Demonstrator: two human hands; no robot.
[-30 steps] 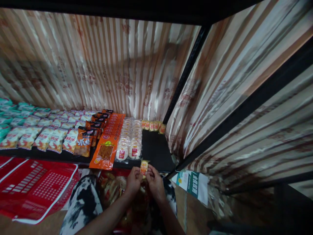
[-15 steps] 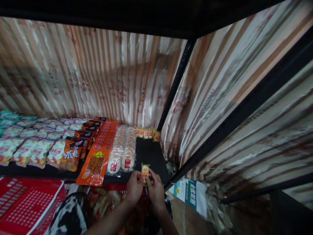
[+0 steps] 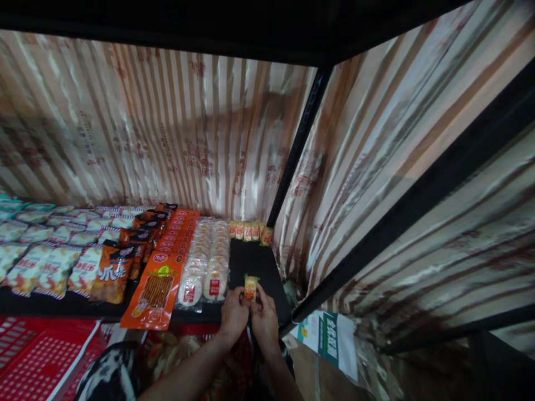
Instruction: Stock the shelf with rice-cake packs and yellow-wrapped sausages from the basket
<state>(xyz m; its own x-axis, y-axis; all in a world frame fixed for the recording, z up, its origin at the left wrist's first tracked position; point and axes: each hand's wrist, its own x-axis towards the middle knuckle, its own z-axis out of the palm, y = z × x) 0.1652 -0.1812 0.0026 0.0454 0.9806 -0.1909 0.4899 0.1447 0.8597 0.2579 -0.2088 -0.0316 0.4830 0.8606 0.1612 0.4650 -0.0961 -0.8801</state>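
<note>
The basket (image 3: 62, 329) is cut off at left. At the shelf's (image 3: 249, 257) front, the packet (image 3: 251, 285) is pinched between left hand (image 3: 235, 314) and right hand (image 3: 264, 316); yellow with red marking, its print cannot be read.

Probably a shop: rows of snack packets (image 3: 112, 270), black shelf (image 3: 246, 260)

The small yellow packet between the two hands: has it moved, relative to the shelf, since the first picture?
Yes: judged against the round white snacks, the small yellow packet has moved right and farther in over the black shelf.
</note>
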